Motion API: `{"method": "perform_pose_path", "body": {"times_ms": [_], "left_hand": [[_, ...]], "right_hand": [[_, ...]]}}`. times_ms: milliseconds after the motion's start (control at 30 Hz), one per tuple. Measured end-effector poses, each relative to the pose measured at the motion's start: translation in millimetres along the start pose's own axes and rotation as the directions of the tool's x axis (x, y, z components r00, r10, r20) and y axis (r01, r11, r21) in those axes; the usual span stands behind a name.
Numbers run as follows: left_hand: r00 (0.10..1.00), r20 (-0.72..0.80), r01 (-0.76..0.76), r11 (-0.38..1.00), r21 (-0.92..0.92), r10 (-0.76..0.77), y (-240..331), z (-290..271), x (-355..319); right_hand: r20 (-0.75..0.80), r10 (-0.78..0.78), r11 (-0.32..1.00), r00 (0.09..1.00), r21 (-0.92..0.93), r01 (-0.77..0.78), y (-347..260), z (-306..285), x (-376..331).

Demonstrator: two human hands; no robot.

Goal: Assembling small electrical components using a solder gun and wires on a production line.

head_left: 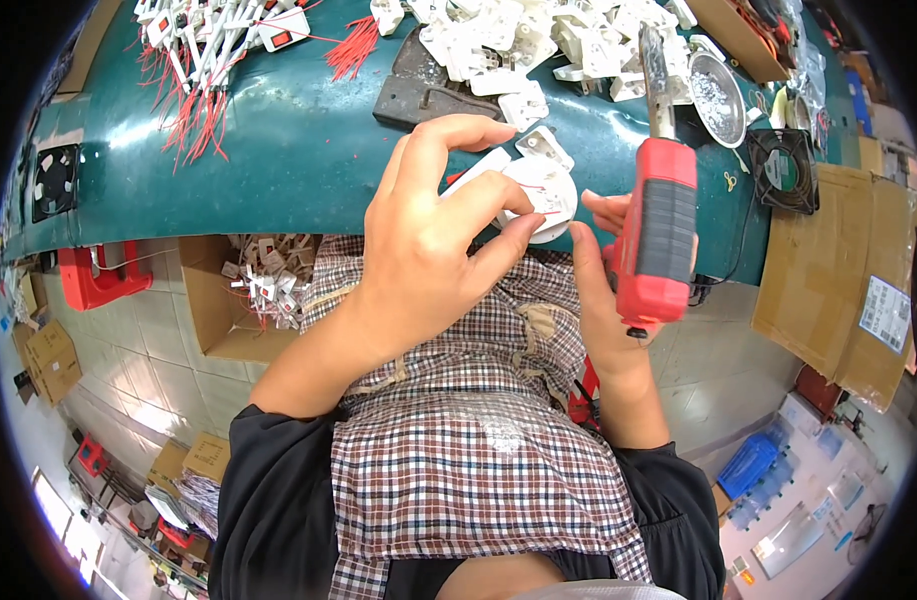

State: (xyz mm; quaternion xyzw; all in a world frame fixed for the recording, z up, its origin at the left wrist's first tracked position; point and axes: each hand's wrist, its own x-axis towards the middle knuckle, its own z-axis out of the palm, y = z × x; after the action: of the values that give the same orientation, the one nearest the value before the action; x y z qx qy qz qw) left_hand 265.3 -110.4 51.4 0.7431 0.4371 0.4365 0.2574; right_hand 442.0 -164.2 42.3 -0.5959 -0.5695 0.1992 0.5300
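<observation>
A white round plastic part, with a white arm running off it, lies at the near edge of the table. My left hand reaches over it, thumb and forefinger closed in a pinch where a thin red wire shows; the exact grip is partly hidden. My right hand is wrapped round a soldering gun with a red and dark-grey handle. Its metal barrel points away from me across the table. Just beyond the round part sits a white plastic housing.
Many white housings are heaped at the back beside a dark metal block. White parts with red wires lie back left. A round metal dish and a black fan stand right. An open carton sits below the table.
</observation>
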Motion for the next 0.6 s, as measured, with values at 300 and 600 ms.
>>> {"method": "perform_pose_path", "body": {"times_ms": [300,600], "left_hand": [[0.998,-0.023,-0.055,0.991,0.125,0.058,3.5,8.4,-4.2],[0.992,0.122,0.04,0.999,-0.027,-0.037,-4.1,-3.1,3.5]], "right_hand": [[0.043,0.192,0.979,0.98,0.063,-0.195,-10.9,-9.0,-24.0],[0.221,0.407,0.899,0.886,0.076,-0.431,-51.8,-85.5,-36.3]]}}
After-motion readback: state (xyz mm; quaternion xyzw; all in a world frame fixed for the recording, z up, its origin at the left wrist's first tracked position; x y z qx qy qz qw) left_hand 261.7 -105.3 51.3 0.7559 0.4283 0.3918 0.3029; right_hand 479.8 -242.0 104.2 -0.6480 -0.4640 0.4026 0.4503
